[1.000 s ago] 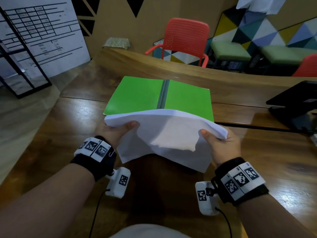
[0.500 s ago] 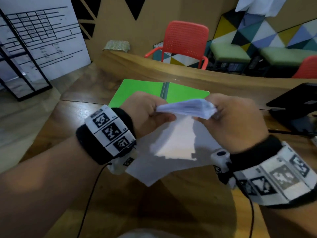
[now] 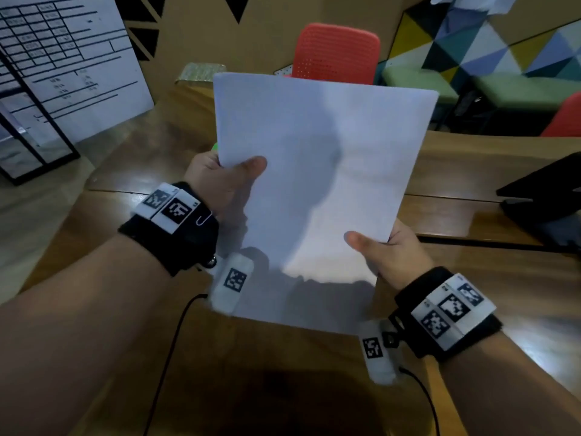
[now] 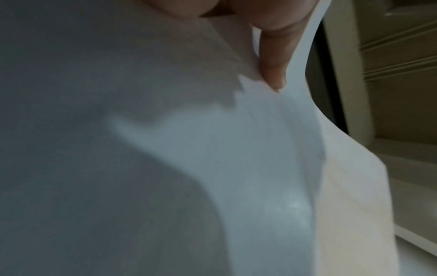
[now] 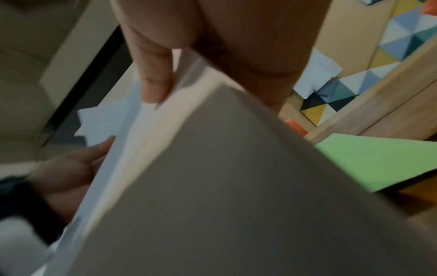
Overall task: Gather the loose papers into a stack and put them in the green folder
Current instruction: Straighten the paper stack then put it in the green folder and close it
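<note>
Several white sheets, squared into one stack of papers (image 3: pixel 320 190), stand nearly upright and tilted above the desk (image 3: pixel 471 278), clear of its wood. Front sheet is blank, shadowed across the middle, brighter near its lower part. In the right wrist view the stack's edge shows many layered sheets.

My left hand (image 3: pixel 220 180) pinches the stack at its left edge, thumb pressed on the front, fingers behind. My right hand (image 3: pixel 388 256) pinches the lower right corner, thumb on the front, fingers behind and hidden. Both forearms reach forward over the near edge of the desk.

Green folder (image 5: pixel 378 164) lies flat on the desk beyond the papers, mostly hidden behind them in the head view.
</note>
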### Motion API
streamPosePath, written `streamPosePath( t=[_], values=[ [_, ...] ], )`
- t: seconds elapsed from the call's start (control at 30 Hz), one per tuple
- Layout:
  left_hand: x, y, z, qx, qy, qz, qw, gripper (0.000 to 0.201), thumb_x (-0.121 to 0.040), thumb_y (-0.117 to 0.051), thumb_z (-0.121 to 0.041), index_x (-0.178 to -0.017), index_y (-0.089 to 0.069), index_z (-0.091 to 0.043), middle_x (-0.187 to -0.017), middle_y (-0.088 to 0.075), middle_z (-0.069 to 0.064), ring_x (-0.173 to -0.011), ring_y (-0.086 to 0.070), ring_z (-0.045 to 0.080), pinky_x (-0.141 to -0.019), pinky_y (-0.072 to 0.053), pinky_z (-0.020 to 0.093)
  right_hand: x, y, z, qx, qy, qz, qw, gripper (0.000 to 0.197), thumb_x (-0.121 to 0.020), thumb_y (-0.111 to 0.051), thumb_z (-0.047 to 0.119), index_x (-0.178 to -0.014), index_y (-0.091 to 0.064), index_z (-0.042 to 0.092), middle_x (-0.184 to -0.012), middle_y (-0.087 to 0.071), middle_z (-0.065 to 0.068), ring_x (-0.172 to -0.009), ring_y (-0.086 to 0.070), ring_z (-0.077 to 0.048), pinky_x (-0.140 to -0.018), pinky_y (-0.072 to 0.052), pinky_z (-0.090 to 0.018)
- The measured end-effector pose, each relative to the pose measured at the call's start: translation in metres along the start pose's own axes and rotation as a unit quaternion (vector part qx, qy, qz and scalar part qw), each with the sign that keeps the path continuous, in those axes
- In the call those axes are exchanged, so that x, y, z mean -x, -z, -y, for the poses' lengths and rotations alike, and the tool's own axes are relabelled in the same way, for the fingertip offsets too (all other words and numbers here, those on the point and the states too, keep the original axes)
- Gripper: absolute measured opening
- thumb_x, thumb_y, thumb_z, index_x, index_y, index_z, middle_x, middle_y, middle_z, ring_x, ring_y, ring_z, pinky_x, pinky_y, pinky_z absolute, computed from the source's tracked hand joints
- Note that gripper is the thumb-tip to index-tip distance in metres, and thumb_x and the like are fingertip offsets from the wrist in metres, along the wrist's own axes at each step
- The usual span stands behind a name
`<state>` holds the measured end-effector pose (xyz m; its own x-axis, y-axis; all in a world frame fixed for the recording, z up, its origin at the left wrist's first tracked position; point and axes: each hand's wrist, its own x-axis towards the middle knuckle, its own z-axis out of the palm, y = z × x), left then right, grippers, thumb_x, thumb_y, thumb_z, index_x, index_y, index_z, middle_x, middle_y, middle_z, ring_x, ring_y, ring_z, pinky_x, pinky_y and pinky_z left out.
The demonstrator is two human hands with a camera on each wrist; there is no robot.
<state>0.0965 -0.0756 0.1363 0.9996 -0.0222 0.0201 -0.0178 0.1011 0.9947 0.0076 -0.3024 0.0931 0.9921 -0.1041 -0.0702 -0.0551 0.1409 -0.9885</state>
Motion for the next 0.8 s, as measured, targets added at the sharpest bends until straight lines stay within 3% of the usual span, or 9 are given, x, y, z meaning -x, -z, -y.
streamPosePath(
  t=[0.1, 0.23, 0.27, 0.37, 0.47, 0.57, 0.63, 0.73, 0.8],
  values=[
    [-0.031, 0.001, 0.019, -0.035, 0.055, 0.021, 0.998, 0.013, -0.066, -0.076, -0.022, -0.075, -0.071, -0.015, -0.073, -0.074, -0.003, -0.077, -0.070, 0.025, -0.074, -0.058, 0.036, -0.016, -0.008, -0.008, 0.049, 0.004, -0.039, 0.998, 0.032, -0.071, -0.076, 0.012, -0.097, -0.064, 0.028, -0.098, -0.071, 0.001, -0.100, -0.064, -0.028, -0.098, -0.047, -0.050],
    [-0.078, 0.020, 0.046, -0.184, 0.150, 0.050, 0.970, 0.024, -0.086, -0.058, -0.034, -0.081, -0.063, -0.010, -0.077, -0.072, 0.003, -0.066, -0.065, 0.013, -0.062, -0.057, 0.024, -0.043, -0.002, -0.008, 0.052, -0.038, -0.088, 0.994, 0.036, -0.084, -0.052, -0.014, -0.090, -0.058, 0.021, -0.089, -0.065, -0.003, -0.084, -0.064, -0.024, -0.084, -0.052, -0.040],
    [-0.091, 0.029, 0.052, -0.297, 0.163, 0.049, 0.940, 0.038, -0.086, -0.053, -0.045, -0.090, -0.063, -0.008, -0.091, -0.070, 0.008, -0.077, -0.065, 0.018, -0.071, -0.056, 0.028, -0.048, 0.002, -0.007, 0.065, -0.043, -0.102, 0.992, 0.036, -0.085, -0.051, -0.015, -0.089, -0.057, 0.020, -0.086, -0.064, -0.002, -0.079, -0.064, -0.020, -0.079, -0.053, -0.035],
    [-0.128, 0.063, 0.078, -0.590, 0.220, 0.064, 0.774, 0.092, -0.070, -0.042, -0.078, -0.127, -0.050, -0.006, -0.130, -0.056, 0.019, -0.113, -0.056, 0.033, -0.098, -0.044, 0.042, -0.067, 0.015, -0.011, 0.099, -0.052, -0.134, 0.985, 0.028, -0.084, -0.053, -0.014, -0.103, -0.060, 0.006, -0.088, -0.065, -0.006, -0.086, -0.063, -0.027, -0.085, -0.052, -0.040],
    [-0.136, 0.071, 0.089, -0.665, 0.238, 0.079, 0.703, 0.145, -0.021, -0.034, -0.099, -0.135, -0.038, -0.011, -0.130, -0.055, 0.019, -0.110, -0.058, 0.033, -0.094, -0.046, 0.046, -0.082, 0.021, -0.020, 0.101, -0.069, -0.155, 0.980, 0.036, -0.083, -0.055, -0.013, -0.118, -0.056, -0.003, -0.088, -0.066, -0.005, -0.082, -0.063, -0.026, -0.089, -0.050, -0.043],
    [-0.138, 0.071, 0.093, -0.707, 0.276, 0.074, 0.647, 0.141, -0.029, -0.050, -0.093, -0.137, -0.033, -0.004, -0.138, -0.046, 0.021, -0.117, -0.053, 0.033, -0.094, -0.046, 0.046, -0.092, 0.026, -0.031, 0.094, -0.082, -0.164, 0.979, 0.033, -0.082, -0.057, -0.012, -0.115, -0.058, -0.005, -0.082, -0.067, -0.002, -0.077, -0.064, -0.026, -0.084, -0.051, -0.043],
    [-0.135, 0.068, 0.098, -0.705, 0.320, 0.069, 0.629, 0.157, -0.013, -0.054, -0.090, -0.141, -0.023, -0.003, -0.144, -0.037, 0.023, -0.124, -0.047, 0.036, -0.098, -0.043, 0.052, -0.096, 0.029, -0.040, 0.099, -0.093, -0.166, 0.977, 0.027, -0.081, -0.059, -0.010, -0.104, -0.064, 0.004, -0.087, -0.070, -0.007, -0.089, -0.066, -0.035, -0.089, -0.051, -0.052],
    [-0.141, 0.080, 0.121, -0.658, 0.344, 0.043, 0.669, 0.163, -0.017, -0.065, -0.082, -0.144, -0.004, -0.001, -0.148, -0.025, 0.028, -0.130, -0.037, 0.041, -0.104, -0.036, 0.053, -0.098, 0.036, -0.050, 0.103, -0.102, -0.172, 0.974, 0.029, -0.081, -0.060, -0.009, -0.090, -0.065, 0.018, -0.095, -0.069, -0.012, -0.101, -0.064, -0.041, -0.094, -0.046, -0.060],
    [-0.138, 0.086, 0.124, -0.627, 0.356, 0.023, 0.692, 0.171, -0.008, -0.066, -0.080, -0.144, 0.002, -0.002, -0.148, -0.025, 0.028, -0.129, -0.038, 0.040, -0.103, -0.037, 0.051, -0.097, 0.038, -0.050, 0.097, -0.108, -0.173, 0.974, 0.030, -0.082, -0.058, -0.010, -0.098, -0.063, 0.015, -0.097, -0.069, -0.012, -0.103, -0.063, -0.042, -0.095, -0.046, -0.060]
  ],
)
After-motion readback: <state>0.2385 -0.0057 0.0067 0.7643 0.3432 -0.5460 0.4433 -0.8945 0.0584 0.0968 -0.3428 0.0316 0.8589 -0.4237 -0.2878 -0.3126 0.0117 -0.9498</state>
